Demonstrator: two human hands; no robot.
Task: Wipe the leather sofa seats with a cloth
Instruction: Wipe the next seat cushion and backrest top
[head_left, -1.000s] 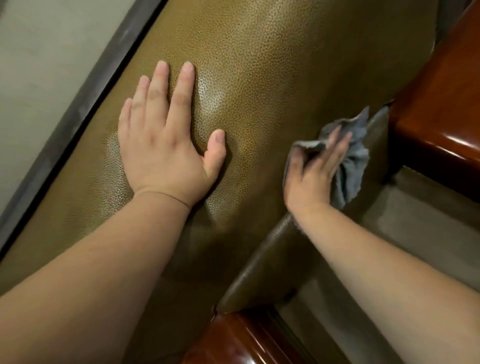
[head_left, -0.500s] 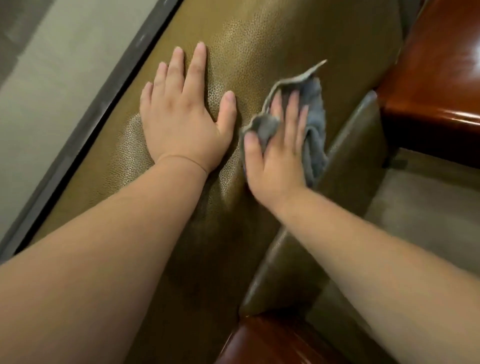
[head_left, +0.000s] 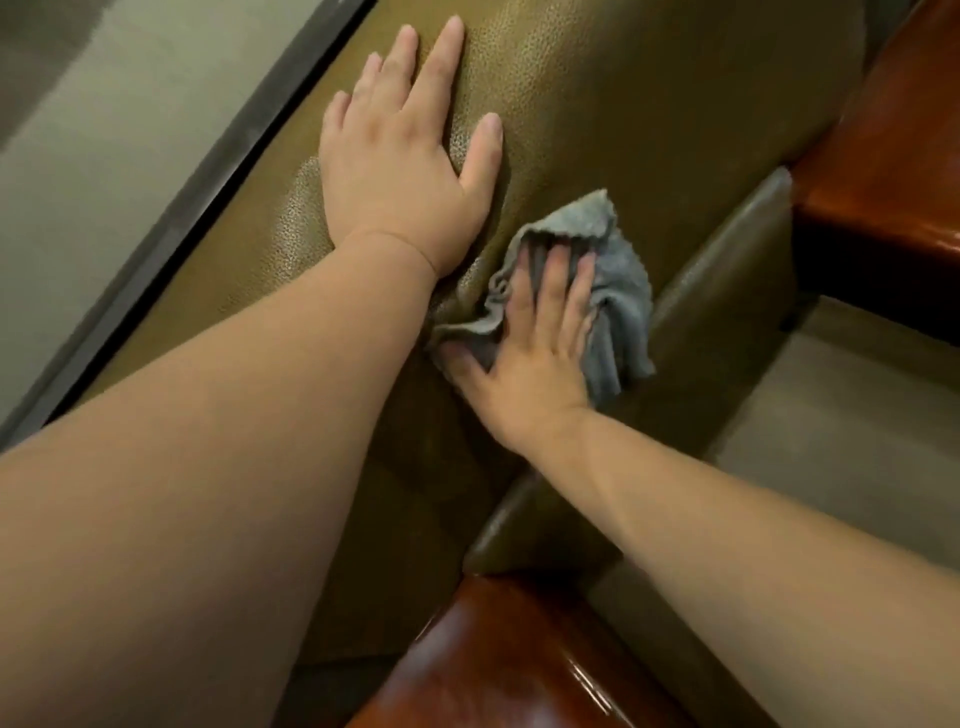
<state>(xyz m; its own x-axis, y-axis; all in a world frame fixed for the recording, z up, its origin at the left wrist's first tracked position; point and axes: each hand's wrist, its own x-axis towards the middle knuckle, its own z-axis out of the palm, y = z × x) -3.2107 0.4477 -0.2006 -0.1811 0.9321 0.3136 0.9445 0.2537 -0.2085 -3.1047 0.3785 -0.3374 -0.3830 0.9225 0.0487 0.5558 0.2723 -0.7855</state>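
Observation:
The olive-brown leather sofa cushion (head_left: 649, 119) fills the middle of the head view, its grain shiny. My left hand (head_left: 405, 156) lies flat on it with fingers spread, holding nothing. Just below and to the right, my right hand (head_left: 535, 348) presses a crumpled grey cloth (head_left: 618, 306) flat against the leather, fingers stretched over it. The cloth bunches out above and to the right of the fingers, close to the cushion's front edge and to my left wrist.
Glossy red-brown wooden armrests sit at the upper right (head_left: 893, 156) and bottom centre (head_left: 498, 665). A darker leather band (head_left: 727, 270) runs under the cushion edge. Grey floor (head_left: 852, 441) lies at the right; a dark strip (head_left: 218, 171) and pale wall border the left.
My right hand with the cloth swept from the cushion's right edge up beside my left hand, then down toward my left wrist. My left hand stayed pressed on the cushion.

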